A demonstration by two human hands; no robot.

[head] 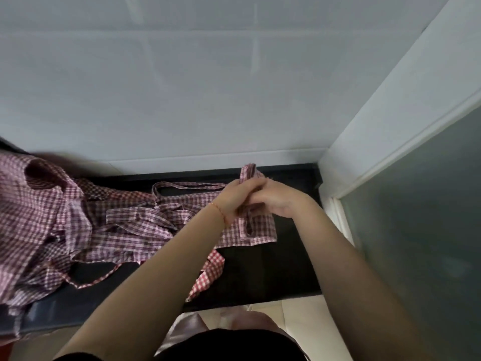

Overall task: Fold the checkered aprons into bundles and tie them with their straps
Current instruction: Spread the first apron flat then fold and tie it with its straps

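Note:
A pink-and-maroon checkered apron (257,231) lies on the black counter (286,269) in front of me, its upper edge lifted. My left hand (234,198) and my right hand (273,198) meet above it, and both grip the bunched top of the apron, whose end (248,173) sticks up past my fingers. A thin strap (187,185) runs left from my hands across the counter. A brighter red checkered strip (208,272) hangs over the counter's front edge under my left forearm.
A heap of several more checkered aprons (44,217) with loose straps covers the counter's left half. A white tiled wall (208,100) stands right behind the counter. A frosted glass panel (416,217) in a white frame closes the right side. Pale floor tiles (299,321) lie below.

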